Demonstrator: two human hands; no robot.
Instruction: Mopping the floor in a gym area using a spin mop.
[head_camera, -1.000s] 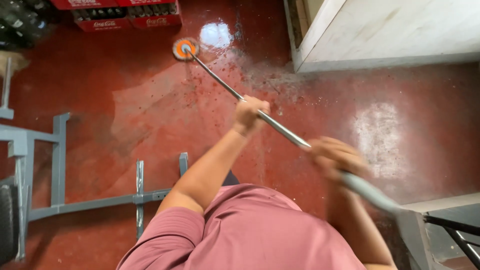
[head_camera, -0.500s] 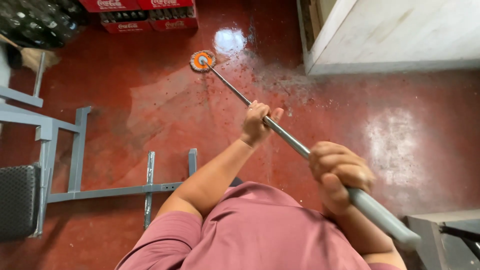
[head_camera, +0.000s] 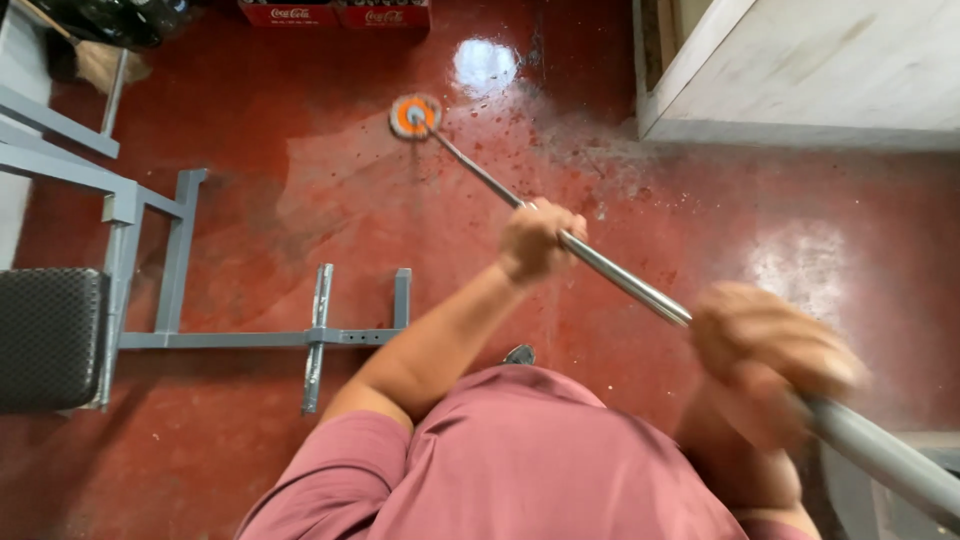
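Here both hands were closed around the mop handle (head_camera: 610, 268): the left hand (head_camera: 535, 243) at its middle, the right hand (head_camera: 770, 345) near its upper end. The orange mop head (head_camera: 415, 117) lay on the wet red floor (head_camera: 300, 200), well ahead of them.

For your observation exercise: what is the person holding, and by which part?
A mop, by its metal pole: the left hand grips mid-pole, the right hand near the grey upper end.
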